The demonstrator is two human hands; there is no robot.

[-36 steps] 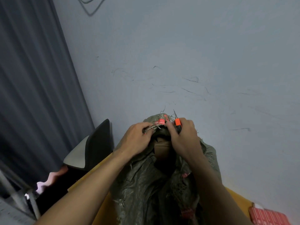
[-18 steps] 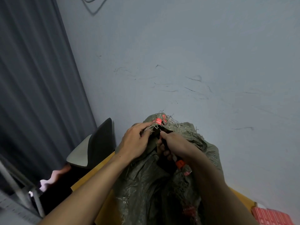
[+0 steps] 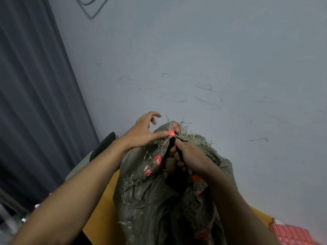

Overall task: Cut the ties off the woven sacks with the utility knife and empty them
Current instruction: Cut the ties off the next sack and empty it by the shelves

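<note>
1. The frayed olive-green woven sack (image 3: 146,200) is standing bunched on the yellow tabletop (image 3: 104,193), close against the pale grey wall (image 3: 212,59).
2. The left hand (image 3: 141,135) is laying its straight thumb on the sack's rim beside a small red label (image 3: 171,133), with the other fingers lifted, spread and clasping nothing.
3. The right hand (image 3: 192,160) is curling tightly around the black utility knife with an orange end (image 3: 194,178), at the sack's mouth.

Left hand (image 3: 141,134) touches sack (image 3: 150,191); right hand (image 3: 193,159) holds knife (image 3: 194,178).
</note>
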